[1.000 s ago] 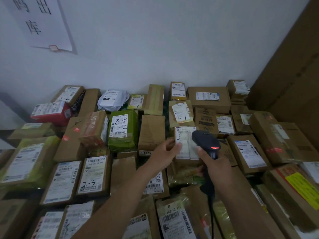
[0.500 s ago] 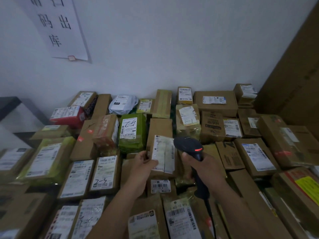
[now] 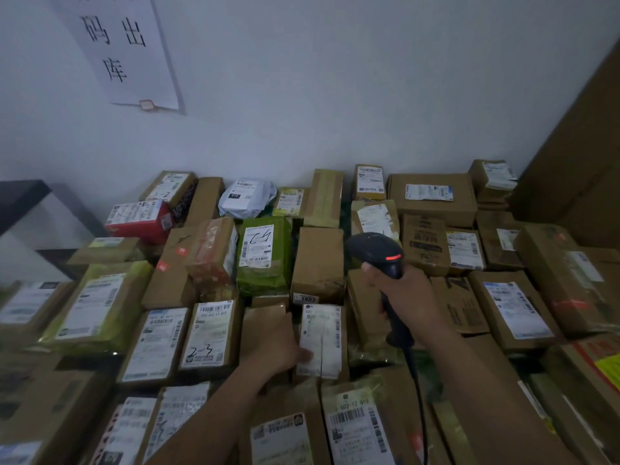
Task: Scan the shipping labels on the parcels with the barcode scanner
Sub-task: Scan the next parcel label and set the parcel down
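Head view, dim room. Parcels (image 3: 516,310) lie packed edge to edge from the wall to the near edge of view, most with white labels face up.

Left hand (image 3: 276,344): on the left edge of a box (image 3: 322,365) at centre front. Thumb lies on the lower left corner of its label (image 3: 322,327). The other fingers go down the box's left side, hidden behind the hand, so I cannot tell how far they curl. The box sits in the pile, label up and facing the camera, just below a plain box (image 3: 318,260) with a "1927" tag.

Right hand (image 3: 407,300): fingers wrapped tight round the scanner (image 3: 372,246) handle. The scanner is upright, its head above the fist. A red light (image 3: 392,257) shows on the back of the head. The cable (image 3: 416,380) drops from the handle toward the lower edge. The scanner head is up and right of the box, not touching it.

Around: green parcel (image 3: 265,253) left of the plain box, white bag (image 3: 246,196) and red box (image 3: 139,218) nearer the wall. Paper sign (image 3: 124,48) with black characters on the wall, upper left. Tall cardboard sheet (image 3: 577,156) leans at far right
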The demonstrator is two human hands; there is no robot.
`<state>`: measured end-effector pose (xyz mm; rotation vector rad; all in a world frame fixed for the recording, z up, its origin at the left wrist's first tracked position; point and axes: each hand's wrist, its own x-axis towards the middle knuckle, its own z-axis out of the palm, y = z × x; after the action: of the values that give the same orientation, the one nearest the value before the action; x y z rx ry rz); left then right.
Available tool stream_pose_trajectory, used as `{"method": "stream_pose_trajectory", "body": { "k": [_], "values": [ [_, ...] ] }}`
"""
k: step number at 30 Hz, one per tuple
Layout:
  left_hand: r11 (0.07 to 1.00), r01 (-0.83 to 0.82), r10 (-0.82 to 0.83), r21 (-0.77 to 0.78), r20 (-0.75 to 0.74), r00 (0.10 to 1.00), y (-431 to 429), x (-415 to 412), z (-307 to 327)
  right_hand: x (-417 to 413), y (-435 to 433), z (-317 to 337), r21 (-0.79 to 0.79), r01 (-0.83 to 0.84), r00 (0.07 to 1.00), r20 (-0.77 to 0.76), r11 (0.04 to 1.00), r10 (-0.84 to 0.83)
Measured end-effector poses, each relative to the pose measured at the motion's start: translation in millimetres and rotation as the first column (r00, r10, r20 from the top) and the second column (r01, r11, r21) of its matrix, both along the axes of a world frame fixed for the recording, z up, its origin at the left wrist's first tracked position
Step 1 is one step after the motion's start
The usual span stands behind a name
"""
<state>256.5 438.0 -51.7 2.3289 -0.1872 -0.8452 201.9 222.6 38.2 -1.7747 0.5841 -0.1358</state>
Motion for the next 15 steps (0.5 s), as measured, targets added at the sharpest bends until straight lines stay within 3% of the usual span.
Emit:
{"method": "stream_pose_trajectory", "body": {
  "k": [2,5,9,11,15],
  "values": [
    [1.000,-0.026,0.026,0.002,0.138,0.990,-5,13,3,12,-7,2,-0.011,-0.013,1.000,0.009,1.000,0.013],
    [0.988,-0.122,0.151,-0.097,0.397,0.905,-19,39,13,28,-14,-4,-0.021,-0.056,0.998,-0.026,0.998,0.056],
    [0.988,-0.117,0.152,-0.105,0.448,0.881,-39,69,16,45,-16,-23,0.023,-0.103,0.991,-0.083,0.994,0.105],
    [0.994,-0.110,0.107,-0.020,0.444,0.889,-43,79,10,52,-16,-33,0.061,-0.114,0.990,-0.079,0.992,0.119],
    [0.952,-0.095,-0.065,0.291,0.495,0.866,-52,90,0,68,-22,-47,0.113,-0.120,0.986,-0.106,0.986,0.132]
  ]
}}
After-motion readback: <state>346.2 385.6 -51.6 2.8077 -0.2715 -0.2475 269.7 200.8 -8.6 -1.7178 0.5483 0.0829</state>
